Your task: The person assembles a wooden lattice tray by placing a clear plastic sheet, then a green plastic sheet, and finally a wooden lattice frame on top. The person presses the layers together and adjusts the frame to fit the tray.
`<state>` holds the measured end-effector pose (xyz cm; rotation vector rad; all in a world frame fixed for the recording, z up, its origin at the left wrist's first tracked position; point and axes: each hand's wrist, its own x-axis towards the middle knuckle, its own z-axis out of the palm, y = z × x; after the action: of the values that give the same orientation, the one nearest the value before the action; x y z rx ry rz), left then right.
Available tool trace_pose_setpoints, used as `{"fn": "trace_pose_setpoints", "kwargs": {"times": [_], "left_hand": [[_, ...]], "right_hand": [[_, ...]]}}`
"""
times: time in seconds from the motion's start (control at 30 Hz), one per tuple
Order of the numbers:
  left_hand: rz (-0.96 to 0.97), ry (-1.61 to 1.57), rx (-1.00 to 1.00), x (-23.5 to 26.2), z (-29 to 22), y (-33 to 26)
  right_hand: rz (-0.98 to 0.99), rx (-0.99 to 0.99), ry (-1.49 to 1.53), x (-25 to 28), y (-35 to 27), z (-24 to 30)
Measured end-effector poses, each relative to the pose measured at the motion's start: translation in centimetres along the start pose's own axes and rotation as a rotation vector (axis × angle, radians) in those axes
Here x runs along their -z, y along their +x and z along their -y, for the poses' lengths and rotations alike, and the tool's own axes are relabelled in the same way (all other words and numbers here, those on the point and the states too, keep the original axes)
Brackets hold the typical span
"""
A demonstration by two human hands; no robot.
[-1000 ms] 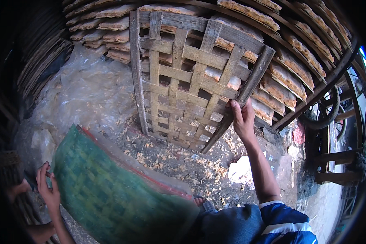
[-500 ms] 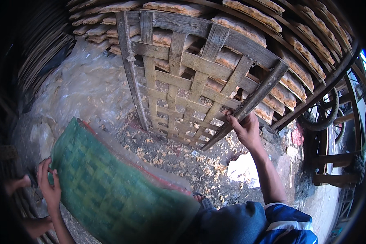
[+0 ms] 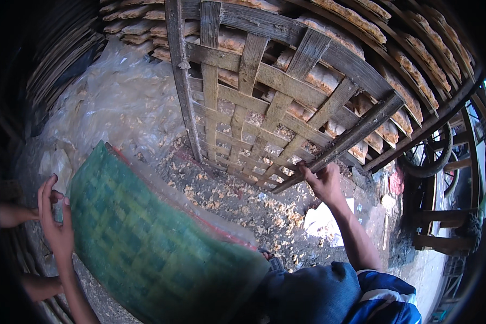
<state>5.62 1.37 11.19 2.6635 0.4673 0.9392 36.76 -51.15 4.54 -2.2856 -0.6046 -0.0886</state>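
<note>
My right hand [image 3: 325,182] is closed round the dark wooden side rail of a woven slatted rack [image 3: 271,79], low on its right edge. The rack stands tilted up in front of me, with open squares between its slats. At the left my left hand [image 3: 55,218] is raised with fingers and thumb apart, holding nothing. It is beside the left edge of a green sheet-like panel [image 3: 140,232] with a checked weave pattern and a reddish, clear-edged border. Whether the fingertips touch the panel I cannot tell.
Stacked racks bearing pale orange-brown slabs [image 3: 410,65] rise behind. Crumpled clear plastic sheeting [image 3: 113,102] lies at left. Crumbs cover the ground [image 3: 237,205], near a white scrap [image 3: 325,224]. Another person's arm [image 3: 16,215] reaches in at far left. A wheel [image 3: 434,162] stands at right.
The rack appears slightly higher and farther right, with my right hand still on its rail. My left hand has risen a little and its fingers have spread. The other person's arm reaches farther in.
</note>
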Motion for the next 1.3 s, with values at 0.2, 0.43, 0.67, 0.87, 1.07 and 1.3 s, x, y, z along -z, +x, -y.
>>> {"fn": "trace_pose_setpoints", "kwargs": {"times": [0.2, 0.43, 0.67, 0.87, 1.07, 1.3], "left_hand": [[0.081, -0.202, 0.01, -6.1, -10.1, 7.8], [0.3, -0.325, 0.036, -16.8, -12.4, 8.8], [0.237, -0.706, 0.114, -18.1, -14.1, 12.4], [0.012, -0.968, 0.03, -16.4, -16.4, 17.3], [-0.195, -0.685, -0.008, -17.8, -18.7, 16.9], [-0.318, -0.498, -0.037, -18.2, -18.9, 15.5]], "right_hand": [[-0.101, -0.106, 0.185, -2.7, -2.2, -1.9], [-0.003, -0.017, 0.072, -5.3, -1.3, -5.4], [-0.021, -0.12, 0.235, -5.4, -1.9, -5.3], [0.083, -0.175, 0.264, -5.2, -1.5, -4.4], [0.049, -0.178, 0.28, -5.7, -2.3, -6.4], [0.076, -0.161, 0.195, -5.7, -2.2, -4.9]]}}
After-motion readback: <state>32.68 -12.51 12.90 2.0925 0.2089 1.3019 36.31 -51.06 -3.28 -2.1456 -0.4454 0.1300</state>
